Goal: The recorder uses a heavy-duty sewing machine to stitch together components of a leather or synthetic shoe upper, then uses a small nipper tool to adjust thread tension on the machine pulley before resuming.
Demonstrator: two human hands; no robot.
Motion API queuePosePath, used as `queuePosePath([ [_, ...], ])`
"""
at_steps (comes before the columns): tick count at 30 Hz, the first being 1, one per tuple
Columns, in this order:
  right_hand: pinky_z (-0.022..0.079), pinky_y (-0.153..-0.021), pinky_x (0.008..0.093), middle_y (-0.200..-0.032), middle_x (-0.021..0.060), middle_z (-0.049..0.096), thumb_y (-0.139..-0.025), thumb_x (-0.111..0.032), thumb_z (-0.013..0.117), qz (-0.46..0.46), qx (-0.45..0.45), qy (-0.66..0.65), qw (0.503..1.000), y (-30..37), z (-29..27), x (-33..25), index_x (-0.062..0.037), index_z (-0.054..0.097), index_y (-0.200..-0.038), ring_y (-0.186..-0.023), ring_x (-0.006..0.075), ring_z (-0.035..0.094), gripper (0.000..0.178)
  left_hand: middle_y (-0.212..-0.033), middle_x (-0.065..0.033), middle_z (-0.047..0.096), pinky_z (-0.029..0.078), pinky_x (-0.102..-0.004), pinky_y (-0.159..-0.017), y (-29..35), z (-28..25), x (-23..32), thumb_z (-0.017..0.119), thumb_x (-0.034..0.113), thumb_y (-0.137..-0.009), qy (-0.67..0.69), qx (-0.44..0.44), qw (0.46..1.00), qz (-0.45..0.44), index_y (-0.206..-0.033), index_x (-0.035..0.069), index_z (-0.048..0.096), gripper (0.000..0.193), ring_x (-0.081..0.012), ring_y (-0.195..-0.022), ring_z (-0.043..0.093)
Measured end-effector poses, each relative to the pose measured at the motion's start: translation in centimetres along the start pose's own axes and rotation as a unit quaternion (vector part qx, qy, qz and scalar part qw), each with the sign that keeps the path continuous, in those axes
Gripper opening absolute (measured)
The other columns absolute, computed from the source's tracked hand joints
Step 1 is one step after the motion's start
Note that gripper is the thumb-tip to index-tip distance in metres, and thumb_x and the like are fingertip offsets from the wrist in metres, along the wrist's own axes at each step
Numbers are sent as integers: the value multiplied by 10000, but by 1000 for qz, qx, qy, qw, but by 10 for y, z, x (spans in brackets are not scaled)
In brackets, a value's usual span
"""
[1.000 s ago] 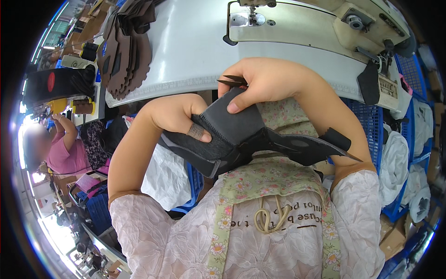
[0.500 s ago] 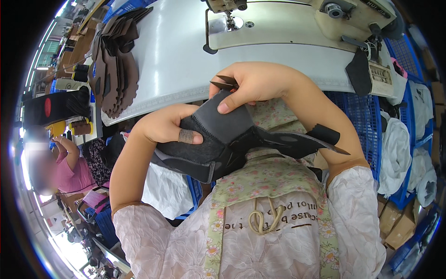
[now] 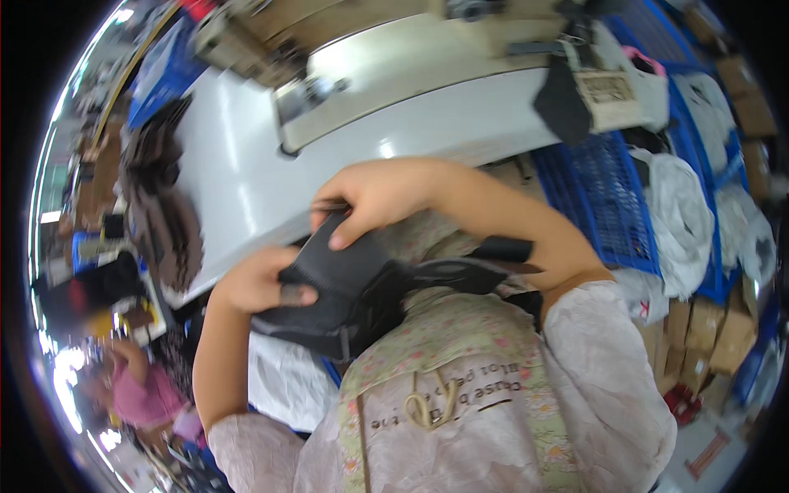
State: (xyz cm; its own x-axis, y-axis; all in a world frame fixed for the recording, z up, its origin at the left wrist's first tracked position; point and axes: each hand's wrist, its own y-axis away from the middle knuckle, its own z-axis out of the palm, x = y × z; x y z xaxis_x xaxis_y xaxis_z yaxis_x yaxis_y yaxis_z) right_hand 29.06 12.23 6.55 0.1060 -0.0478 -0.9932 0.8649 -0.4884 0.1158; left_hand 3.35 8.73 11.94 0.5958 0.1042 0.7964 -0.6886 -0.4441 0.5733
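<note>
A black stitched piece (image 3: 341, 271) of several joined panels, its kind unclear, is held in front of my apron, with a long strap-like flap stretching to the right. My left hand (image 3: 261, 289) grips its left side, thumb on top and a band around the thumb. At its upper edge my right hand (image 3: 374, 199) pinches a smooth panel between thumb and fingers. Something dark and narrow, blurred now, shows at the right fingers; in the earlier view it looks like the pointed blades of small thread snips.
Beyond my hands stands a sewing machine (image 3: 378, 78) on a pale table (image 3: 238, 164). Stacked brown cut pieces (image 3: 160, 214) lie at the left. Blue crates (image 3: 604, 201) and white bags (image 3: 678, 222) are on the right. Another person (image 3: 148, 390) sits at the lower left.
The view has turned and blurred, so the machine and table sit further left and tilted. Both hands keep hold of the black piece, which appears lower and further left in the picture.
</note>
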Motion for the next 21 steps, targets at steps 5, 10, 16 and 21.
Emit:
queuePosePath([
  [5,470,-768,259,-1026,67,613,-881,-77,586,-94,249,3,964,79,-25,-8,-32,582,-1084,-897,120,572,208,-885,-54,713,480,-298,-832,-4,-13,-1,809,166,-750,0,-22,1000,0,-973,-29,688,319,-123,-858,612],
  [10,467,-782,304,-874,54,588,-817,25,468,-77,567,350,742,229,-121,15,-43,564,-909,-837,162,569,149,-822,-35,713,486,-271,-761,12,-24,0,811,99,-743,-30,-14,999,-18,-920,-38,700,250,-94,-797,600],
  [16,353,-908,463,-948,15,619,-753,-16,534,167,553,523,627,310,-188,101,-149,598,-841,-1033,283,529,172,-862,-71,725,479,-260,-764,16,-20,5,805,54,-732,66,37,996,-56,-931,-73,699,258,-108,-821,612],
  [21,407,-916,390,-1025,63,583,-672,48,576,138,568,458,670,320,-196,100,-111,615,-928,-1021,300,531,304,-864,-60,719,478,-257,-748,10,-16,10,806,37,-724,93,50,992,-67,-919,-86,698,254,-106,-808,608],
])
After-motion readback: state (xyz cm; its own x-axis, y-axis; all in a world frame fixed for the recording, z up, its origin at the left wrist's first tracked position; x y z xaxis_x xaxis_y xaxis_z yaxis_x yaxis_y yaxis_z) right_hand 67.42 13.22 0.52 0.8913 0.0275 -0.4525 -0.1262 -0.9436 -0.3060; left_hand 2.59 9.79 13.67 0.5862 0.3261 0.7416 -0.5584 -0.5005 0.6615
